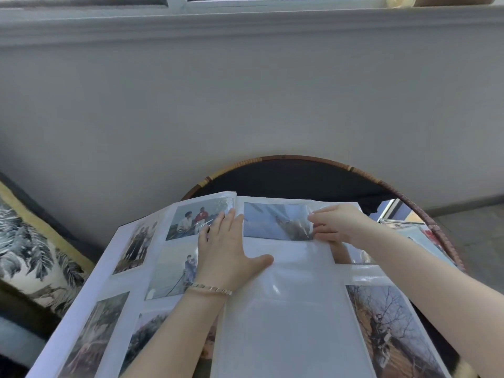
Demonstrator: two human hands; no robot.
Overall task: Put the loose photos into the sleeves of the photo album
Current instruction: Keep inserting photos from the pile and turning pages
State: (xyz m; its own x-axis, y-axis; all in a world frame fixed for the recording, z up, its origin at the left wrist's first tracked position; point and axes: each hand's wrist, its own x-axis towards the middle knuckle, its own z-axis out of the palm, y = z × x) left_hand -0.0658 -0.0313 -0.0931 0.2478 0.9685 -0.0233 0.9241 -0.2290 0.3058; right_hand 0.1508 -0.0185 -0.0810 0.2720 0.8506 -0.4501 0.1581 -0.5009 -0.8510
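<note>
Photo album point(103, 279) lies open on a round table, its near edge running out of the bottom of the view. Closest on the right page, a tree photo point(387, 331) is already sleeved, and beside it a large empty sleeve point(286, 309) shines with glare.

Further up, the left hand point(227, 246) lies flat with straight fingers across the fold, pressing the pages down and gripping nothing. If it lifts or slides, the page would likely bow and the pocket mouth close.

Beyond it, at the top of the right page, the grey-blue photo point(272, 221) sits mostly inside its sleeve. The right hand point(338, 222) pinches its right edge with curled fingertips (whether the plastic film is caught in the pinch too, I cannot tell). That is the main risk: pushing while the film is pinched would wrinkle the sleeve or buckle the print, and a corner snagging on a seam could crease it. Fingertips on the glossy face may also leave marks.

Past the right forearm, the loose photos point(417, 230) lie close to the table rim point(286, 158); a careless sweep of the arm could knock them off.
</note>
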